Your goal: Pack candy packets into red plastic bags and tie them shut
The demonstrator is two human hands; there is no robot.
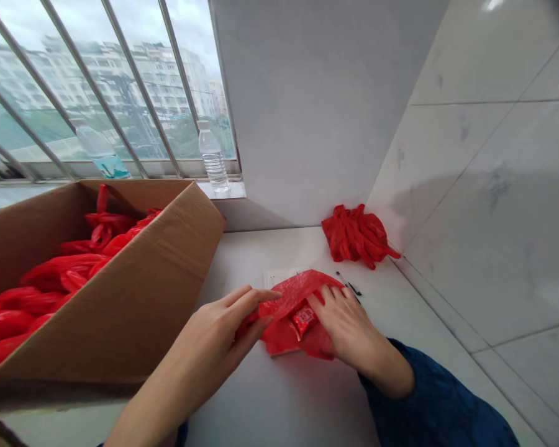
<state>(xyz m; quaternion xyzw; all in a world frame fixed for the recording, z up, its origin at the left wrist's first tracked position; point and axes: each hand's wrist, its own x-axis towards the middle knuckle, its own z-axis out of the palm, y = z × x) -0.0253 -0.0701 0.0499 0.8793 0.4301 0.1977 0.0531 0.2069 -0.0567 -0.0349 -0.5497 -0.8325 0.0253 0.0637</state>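
**Red plastic bag (291, 288), mouth open, between left hand (228, 323) and right hand (347, 316)**

Far left: cardboard box (168, 279), open-topped, its long side slanting from lower left to upper right. Inside, a heap of knotted red bundles (58, 273); one knot's tail points up. Behind the box, by the barred window (130, 68), a bottle with a blue label (97, 149). Further right, a clear bottle (213, 158) stands near-upright on the sill (233, 190).

Centre: left hand comes in from lower left, thumb and forefinger a little apart, bunched film of the bag held between them. The bag lies low on the white tabletop (242, 261), right of the box. Its longer extent runs left to right, hand to hand; the mouth faces the wearer, upper film arched over the opening. In the mouth sits a shiny red packet (304, 318), tilted, crimped end toward the wearer; partly covered, so its long axis cannot be told. A pale flat item (279, 275) shows beneath the bag's far edge.

Right hand: fingers slightly spread, touching the bag's right side; whether they grip cannot be told. Blue sleeve (428, 397) on that arm. Just beyond the fingers, a dark pen (349, 284) on a slant. Far corner: crumpled red bundle (354, 236), one strip pointing right, near the tiled wall (484, 186).
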